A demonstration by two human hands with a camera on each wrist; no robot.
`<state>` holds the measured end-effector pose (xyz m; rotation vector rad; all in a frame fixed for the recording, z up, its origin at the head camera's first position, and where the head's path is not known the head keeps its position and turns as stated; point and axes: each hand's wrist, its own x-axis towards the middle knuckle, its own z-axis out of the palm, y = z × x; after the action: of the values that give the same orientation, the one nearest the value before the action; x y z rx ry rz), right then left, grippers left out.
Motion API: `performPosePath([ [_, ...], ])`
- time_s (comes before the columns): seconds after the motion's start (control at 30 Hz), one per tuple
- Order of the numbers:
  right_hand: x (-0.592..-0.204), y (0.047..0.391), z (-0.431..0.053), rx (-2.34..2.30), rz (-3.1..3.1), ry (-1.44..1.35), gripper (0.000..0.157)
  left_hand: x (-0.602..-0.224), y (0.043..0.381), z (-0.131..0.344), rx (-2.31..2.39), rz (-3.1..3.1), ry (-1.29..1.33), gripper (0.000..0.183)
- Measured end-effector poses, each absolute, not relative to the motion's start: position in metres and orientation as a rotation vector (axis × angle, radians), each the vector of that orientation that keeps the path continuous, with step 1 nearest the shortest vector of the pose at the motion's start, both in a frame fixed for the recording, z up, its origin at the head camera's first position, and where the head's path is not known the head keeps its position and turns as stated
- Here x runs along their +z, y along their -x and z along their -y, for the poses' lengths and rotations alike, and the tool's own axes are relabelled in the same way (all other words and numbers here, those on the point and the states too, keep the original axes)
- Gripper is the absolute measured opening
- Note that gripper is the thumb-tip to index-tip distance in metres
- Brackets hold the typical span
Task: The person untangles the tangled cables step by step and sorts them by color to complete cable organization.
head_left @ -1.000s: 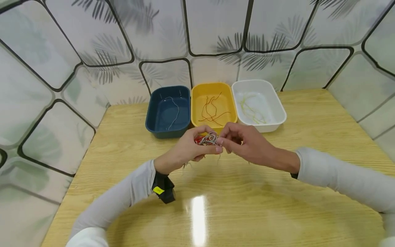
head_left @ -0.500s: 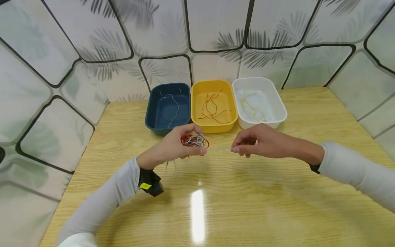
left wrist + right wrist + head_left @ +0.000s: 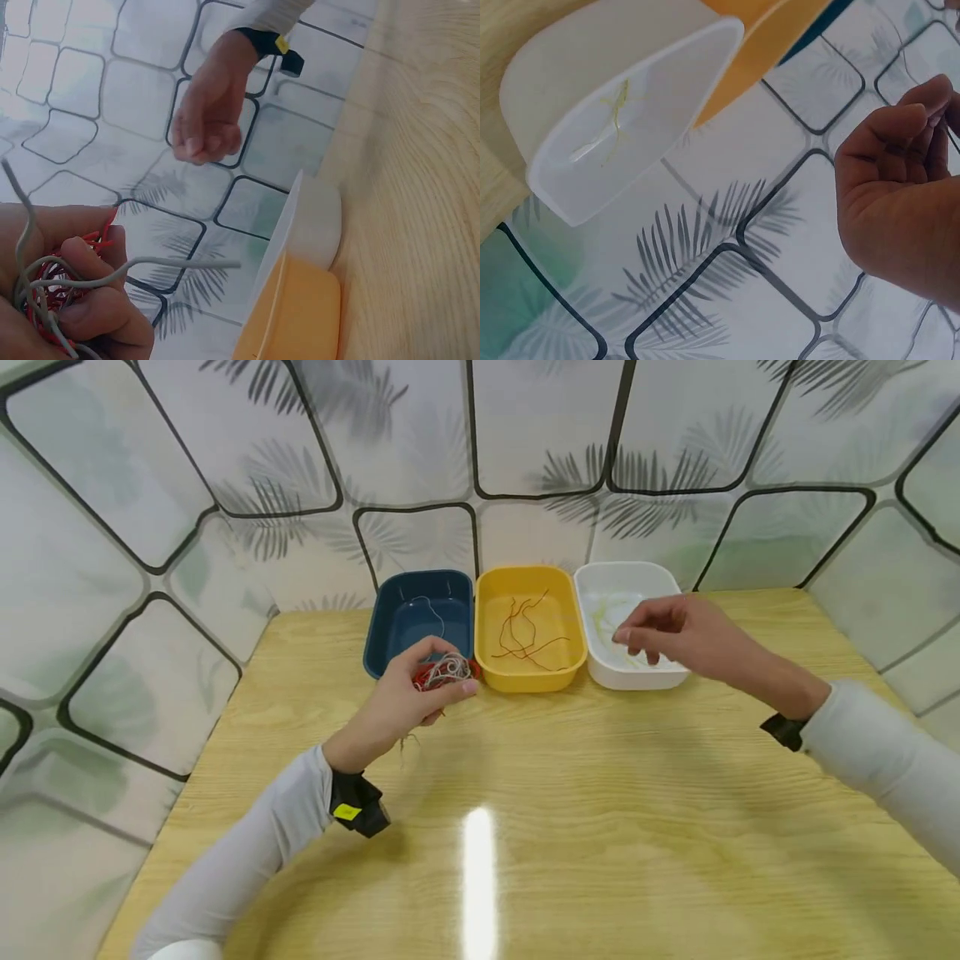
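My left hand (image 3: pixel 408 693) grips a tangled bundle of red and grey strings (image 3: pixel 447 670) in front of the blue bin. Loose grey ends stick out of the bundle in the left wrist view, and a few strands hang below the hand. Over the white bin (image 3: pixel 637 679) is my right hand (image 3: pixel 678 631), thumb and fingertips pinched together. A thin strand (image 3: pixel 954 137) shows by its fingertips in the right wrist view; its colour is unclear. Yellow strings (image 3: pixel 620 105) lie in the white bin.
The yellow bin (image 3: pixel 531 682) holds several orange-red strings (image 3: pixel 517 631). Left of it, the blue bin (image 3: pixel 420 581) has a pale grey string (image 3: pixel 435 610) inside. All three bins stand side by side on the wooden table (image 3: pixel 570 827), against a patterned wall covering (image 3: pixel 540 535).
The hands came apart, a thin pale strand stretching between them half a second ago. My right hand then rose and moved right over the white bin; the left shifted left with the bundle.
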<state>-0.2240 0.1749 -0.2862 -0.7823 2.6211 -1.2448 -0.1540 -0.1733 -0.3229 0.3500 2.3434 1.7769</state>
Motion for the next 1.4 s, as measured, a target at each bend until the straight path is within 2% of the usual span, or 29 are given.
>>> performPosePath([
  [0.13,-0.276,0.248,-0.159,-1.333,-2.726,0.73,0.033,-0.331,0.153,0.169,1.657,-2.304,-0.464,0.042],
  [0.23,-0.278,0.267,-0.133,-1.192,-2.889,0.787,0.034,-0.339,0.151,0.162,1.52,-2.285,-0.585,0.042],
  [0.47,-0.301,0.302,-0.071,-0.581,-3.256,1.084,0.024,-0.344,0.148,0.147,1.363,-2.273,-0.739,0.041],
  [0.7,-0.328,0.332,-0.017,-0.435,-3.293,1.241,0.017,-0.338,0.144,0.144,1.326,-2.297,-0.824,0.038],
  [0.93,-0.347,0.322,0.04,-0.039,-3.159,1.382,0.017,-0.335,0.133,0.148,1.318,-2.276,-0.857,0.036],
  [1.13,-0.356,0.309,0.061,0.052,-3.064,1.426,0.019,-0.337,0.132,0.148,1.304,-2.278,-0.909,0.034],
  [1.4,-0.351,0.305,0.062,-0.214,-3.0,1.197,0.045,-0.337,0.132,0.147,1.308,-2.268,-0.868,0.037],
])
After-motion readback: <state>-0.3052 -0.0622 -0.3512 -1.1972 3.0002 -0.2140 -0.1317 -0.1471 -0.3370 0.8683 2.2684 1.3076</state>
